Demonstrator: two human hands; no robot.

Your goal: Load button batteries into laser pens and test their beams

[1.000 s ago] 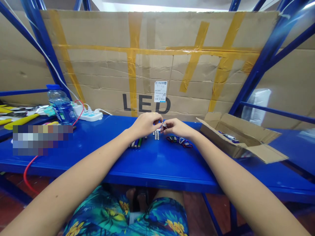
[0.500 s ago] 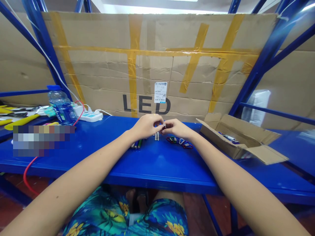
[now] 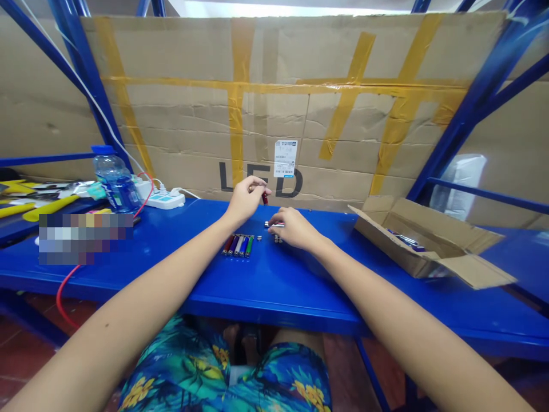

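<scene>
My left hand (image 3: 247,200) is raised over the far part of the blue table, its fingertips closed on a small dark red metal tube (image 3: 265,198) that hangs downward. Lower and to the right, my right hand (image 3: 295,226) is just above the tabletop, fingers pinched around a small shiny metal piece (image 3: 277,225); its exact kind is unclear. Beneath those fingers lie several small silver parts (image 3: 278,239), partly covered. One more silver part (image 3: 259,238) sits apart to the left. Nearer me, several short coloured metal tubes (image 3: 238,246) lie side by side.
An open cardboard box (image 3: 386,249) with shiny items inside stands on the right. At the left are a blue-capped bottle (image 3: 114,180), a white power strip (image 3: 165,198) and a red cable (image 3: 64,292). A tall cardboard panel (image 3: 193,131) closes off the back.
My hands, together before, have come apart: the left moved up and left with the red tube, the right down toward the silver parts. The carabiners are now hidden; the coloured tubes show fully.
</scene>
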